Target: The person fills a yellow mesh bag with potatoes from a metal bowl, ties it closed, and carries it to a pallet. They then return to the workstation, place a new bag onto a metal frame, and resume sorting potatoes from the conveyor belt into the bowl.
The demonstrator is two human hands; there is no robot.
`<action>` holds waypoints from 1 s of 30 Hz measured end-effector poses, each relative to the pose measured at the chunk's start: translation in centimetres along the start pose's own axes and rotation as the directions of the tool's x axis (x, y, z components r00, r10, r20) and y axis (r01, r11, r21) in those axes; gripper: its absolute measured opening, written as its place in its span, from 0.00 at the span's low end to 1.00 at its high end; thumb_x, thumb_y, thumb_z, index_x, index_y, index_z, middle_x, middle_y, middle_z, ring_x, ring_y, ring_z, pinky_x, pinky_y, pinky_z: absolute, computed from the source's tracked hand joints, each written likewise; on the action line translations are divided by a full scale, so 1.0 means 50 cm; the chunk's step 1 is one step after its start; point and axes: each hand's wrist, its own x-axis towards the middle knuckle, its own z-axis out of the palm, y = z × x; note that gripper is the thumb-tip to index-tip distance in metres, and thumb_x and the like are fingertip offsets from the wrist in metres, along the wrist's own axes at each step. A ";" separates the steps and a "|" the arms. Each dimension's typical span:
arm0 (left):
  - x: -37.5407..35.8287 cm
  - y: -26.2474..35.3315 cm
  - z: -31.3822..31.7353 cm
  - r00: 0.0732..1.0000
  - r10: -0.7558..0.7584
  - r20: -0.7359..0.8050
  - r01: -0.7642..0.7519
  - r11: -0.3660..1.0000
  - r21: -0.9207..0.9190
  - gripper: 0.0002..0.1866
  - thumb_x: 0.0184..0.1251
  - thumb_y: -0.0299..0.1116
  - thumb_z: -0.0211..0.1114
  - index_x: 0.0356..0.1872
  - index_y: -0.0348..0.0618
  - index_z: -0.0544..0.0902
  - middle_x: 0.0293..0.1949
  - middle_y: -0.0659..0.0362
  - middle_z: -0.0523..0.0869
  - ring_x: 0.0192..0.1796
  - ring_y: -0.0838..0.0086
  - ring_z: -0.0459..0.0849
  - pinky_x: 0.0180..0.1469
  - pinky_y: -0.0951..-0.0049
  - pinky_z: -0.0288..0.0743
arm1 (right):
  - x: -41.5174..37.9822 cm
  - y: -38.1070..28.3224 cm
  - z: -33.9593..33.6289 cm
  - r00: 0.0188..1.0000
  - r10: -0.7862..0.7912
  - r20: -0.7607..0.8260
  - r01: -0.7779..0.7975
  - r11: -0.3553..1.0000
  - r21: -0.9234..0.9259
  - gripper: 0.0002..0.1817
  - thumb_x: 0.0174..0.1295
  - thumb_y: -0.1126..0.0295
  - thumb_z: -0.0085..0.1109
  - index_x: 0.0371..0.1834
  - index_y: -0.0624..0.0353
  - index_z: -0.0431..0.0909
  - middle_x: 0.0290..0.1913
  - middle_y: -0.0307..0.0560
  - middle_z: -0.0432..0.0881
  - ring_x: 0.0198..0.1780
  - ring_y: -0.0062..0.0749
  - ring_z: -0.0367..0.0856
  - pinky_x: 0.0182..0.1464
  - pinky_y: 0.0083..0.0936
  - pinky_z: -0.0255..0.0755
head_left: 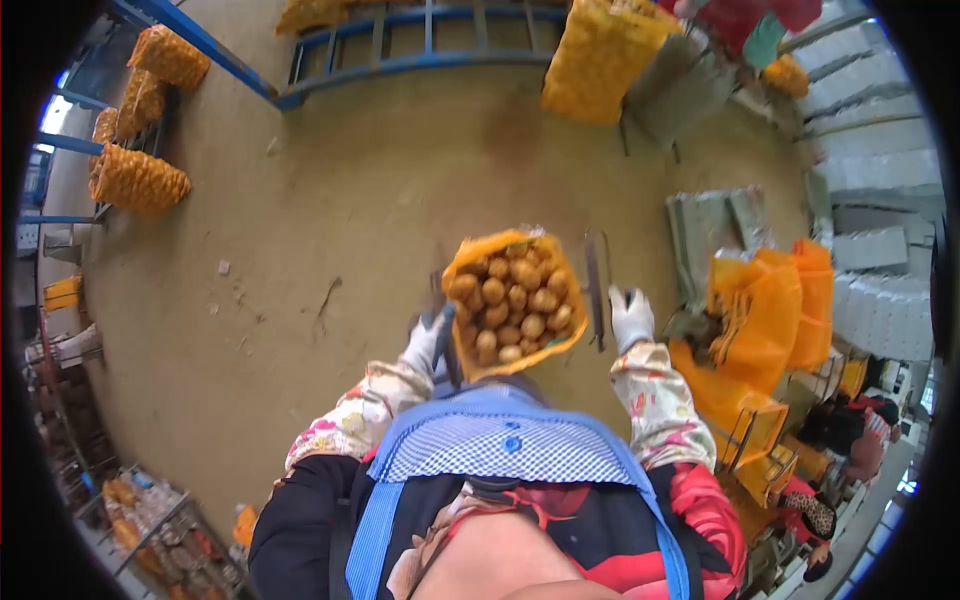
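Observation:
An open orange mesh bag [468, 355] full of potatoes [517, 297] stands upright in front of my body. My left hand [428, 338], in a pale glove with dark fingertips, is at the bag's left side, its fingers closed at a dark bar [451, 350]. To the right of the bag, my right hand [632, 316], gloved the same way, is held apart from it with fingers spread and nothing in them. A thin dark metal bar [596, 290] stands between the bag and my right hand.
Filled mesh sacks [138, 180] lie at the upper left by blue metal frames [420, 65]. Another full sack [603, 62] stands ahead. Orange empty bags [755, 320] and grey sheets [715, 235] are on the right. People [860, 435] are at the lower right.

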 end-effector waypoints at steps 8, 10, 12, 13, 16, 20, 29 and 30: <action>-0.136 0.143 -0.033 0.922 -0.369 -0.118 0.274 0.836 -0.476 0.30 0.57 0.66 0.58 0.22 0.46 0.72 0.18 0.61 0.71 0.16 0.74 0.68 0.17 0.76 0.65 | -0.045 -0.103 0.009 0.968 0.139 0.211 -0.192 0.946 0.261 0.26 0.61 0.44 0.50 0.38 0.60 0.78 0.35 0.63 0.81 0.42 0.59 0.79 0.44 0.43 0.71; -0.170 0.174 -0.025 0.896 -0.403 -0.186 0.293 0.851 -0.435 0.28 0.57 0.64 0.60 0.20 0.47 0.71 0.15 0.63 0.68 0.14 0.75 0.65 0.17 0.75 0.63 | -0.041 -0.122 -0.020 0.959 0.171 0.228 -0.226 0.943 0.245 0.27 0.61 0.43 0.50 0.38 0.60 0.78 0.36 0.62 0.81 0.42 0.59 0.79 0.44 0.43 0.71; -0.265 0.246 0.013 0.916 -0.378 0.136 0.386 0.734 -0.559 0.25 0.60 0.58 0.61 0.20 0.48 0.71 0.14 0.65 0.66 0.13 0.77 0.62 0.18 0.73 0.62 | -0.042 -0.114 0.008 0.957 0.174 0.230 -0.230 0.942 0.246 0.28 0.61 0.42 0.50 0.38 0.60 0.78 0.37 0.62 0.82 0.43 0.58 0.79 0.45 0.43 0.71; -0.267 0.245 0.029 0.909 -0.394 0.137 0.407 0.763 -0.502 0.23 0.62 0.57 0.61 0.20 0.48 0.71 0.14 0.65 0.66 0.13 0.77 0.62 0.18 0.73 0.62 | -0.047 -0.114 0.008 0.957 0.160 0.240 -0.221 0.943 0.251 0.28 0.60 0.42 0.50 0.38 0.60 0.78 0.37 0.62 0.81 0.43 0.58 0.79 0.46 0.43 0.71; -0.220 0.234 0.003 0.929 -0.341 -0.147 0.252 0.869 -0.426 0.20 0.65 0.52 0.59 0.23 0.48 0.73 0.17 0.63 0.69 0.15 0.75 0.66 0.21 0.69 0.70 | -0.049 -0.112 -0.002 0.971 0.148 0.186 -0.190 0.953 0.234 0.28 0.60 0.43 0.50 0.39 0.60 0.78 0.37 0.63 0.81 0.44 0.59 0.79 0.47 0.43 0.71; -0.145 0.136 -0.099 0.942 -0.252 -0.223 0.223 0.964 -0.146 0.16 0.66 0.47 0.60 0.26 0.46 0.77 0.22 0.63 0.77 0.19 0.75 0.72 0.23 0.74 0.68 | -0.049 -0.125 -0.016 0.973 0.153 0.171 -0.190 0.955 0.229 0.27 0.61 0.45 0.50 0.37 0.64 0.77 0.35 0.64 0.80 0.42 0.61 0.77 0.44 0.42 0.70; 0.024 -0.015 -0.290 0.991 -0.053 0.122 0.033 0.986 0.161 0.11 0.65 0.38 0.60 0.39 0.42 0.82 0.26 0.63 0.79 0.24 0.77 0.76 0.26 0.76 0.70 | -0.038 -0.099 -0.027 0.944 0.315 0.101 -0.284 0.928 -0.241 0.29 0.62 0.46 0.46 0.54 0.61 0.67 0.45 0.68 0.79 0.51 0.61 0.76 0.53 0.47 0.68; 0.028 -0.016 -0.334 0.984 -0.144 0.106 0.126 0.978 0.166 0.11 0.66 0.37 0.58 0.40 0.42 0.81 0.28 0.61 0.80 0.26 0.75 0.77 0.28 0.74 0.72 | -0.034 -0.108 -0.035 0.924 0.359 0.129 -0.323 0.916 -0.236 0.31 0.61 0.48 0.49 0.54 0.66 0.65 0.47 0.71 0.77 0.52 0.61 0.76 0.55 0.45 0.68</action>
